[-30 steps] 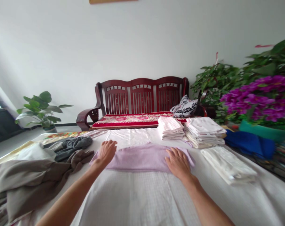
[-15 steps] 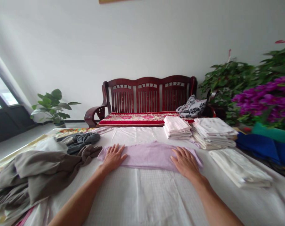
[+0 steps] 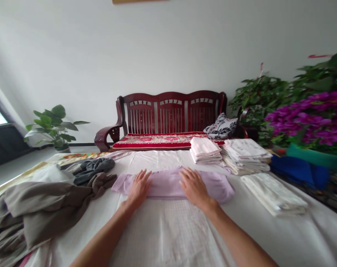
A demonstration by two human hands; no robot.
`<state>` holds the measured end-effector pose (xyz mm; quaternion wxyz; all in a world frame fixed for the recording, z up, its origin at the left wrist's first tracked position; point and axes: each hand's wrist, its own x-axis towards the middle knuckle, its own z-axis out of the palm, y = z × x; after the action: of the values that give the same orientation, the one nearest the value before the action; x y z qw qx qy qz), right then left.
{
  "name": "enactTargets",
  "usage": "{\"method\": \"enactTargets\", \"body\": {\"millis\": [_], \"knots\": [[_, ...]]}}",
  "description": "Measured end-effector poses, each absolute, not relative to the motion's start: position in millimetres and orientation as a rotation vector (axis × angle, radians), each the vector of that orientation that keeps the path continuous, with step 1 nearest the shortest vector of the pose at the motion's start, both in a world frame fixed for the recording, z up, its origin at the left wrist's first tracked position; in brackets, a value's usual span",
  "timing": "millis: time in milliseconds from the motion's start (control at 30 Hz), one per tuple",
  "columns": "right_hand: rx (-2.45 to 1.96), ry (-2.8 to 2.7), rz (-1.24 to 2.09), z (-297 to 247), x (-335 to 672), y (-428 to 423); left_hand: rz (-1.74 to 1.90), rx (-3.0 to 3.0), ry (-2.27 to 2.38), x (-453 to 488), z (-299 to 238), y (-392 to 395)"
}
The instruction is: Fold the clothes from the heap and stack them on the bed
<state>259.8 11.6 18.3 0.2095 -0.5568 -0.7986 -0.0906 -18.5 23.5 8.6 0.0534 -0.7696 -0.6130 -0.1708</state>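
Note:
A light purple ribbed garment (image 3: 165, 183), folded into a long strip, lies flat across the white cloth in front of me. My left hand (image 3: 141, 187) rests flat on its left part, fingers stretched out. On its right-of-middle part lies my right hand (image 3: 194, 185), palm down with the fingers a little apart. Both hands touch the garment from above without gripping it. Its two ends reach out past my hands on either side.
Rumpled brown clothing (image 3: 48, 207) and dark grey clothing (image 3: 90, 170) lie left. Folded stacks, pink-striped (image 3: 205, 150) and white (image 3: 246, 155), stand back right, near a folded white cloth (image 3: 274, 193). Behind are a wooden bench (image 3: 171, 111), a potted plant (image 3: 57, 126) and purple flowers (image 3: 310, 116).
Both hands have slid inward over the purple garment, the right hand farther, so they are closer together. The view has turned slightly to the right.

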Motion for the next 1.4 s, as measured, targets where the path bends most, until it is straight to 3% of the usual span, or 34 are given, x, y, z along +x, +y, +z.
{"method": "enactTargets", "body": {"millis": [133,267,567,900,1167,1400], "knots": [[-1.517,-2.331,-0.094,14,214,19,-0.365,-2.516,-1.772,0,-1,21],[-1.708,-2.325,-0.020,2,237,31,-0.288,-2.502,-1.769,-15,-8,20],[-2.041,-2.112,-0.339,-6,366,24,-0.273,-2.480,-1.768,-29,-13,21],[-2.244,-1.603,-0.358,13,413,7,-0.476,-2.498,-1.655,-31,-9,12],[-2.326,-1.709,-0.213,31,398,-4,-0.738,-2.881,-1.317,-25,4,7],[-2.057,-1.567,-0.089,26,407,3,-0.743,-2.891,-1.288,-22,5,5]]}}
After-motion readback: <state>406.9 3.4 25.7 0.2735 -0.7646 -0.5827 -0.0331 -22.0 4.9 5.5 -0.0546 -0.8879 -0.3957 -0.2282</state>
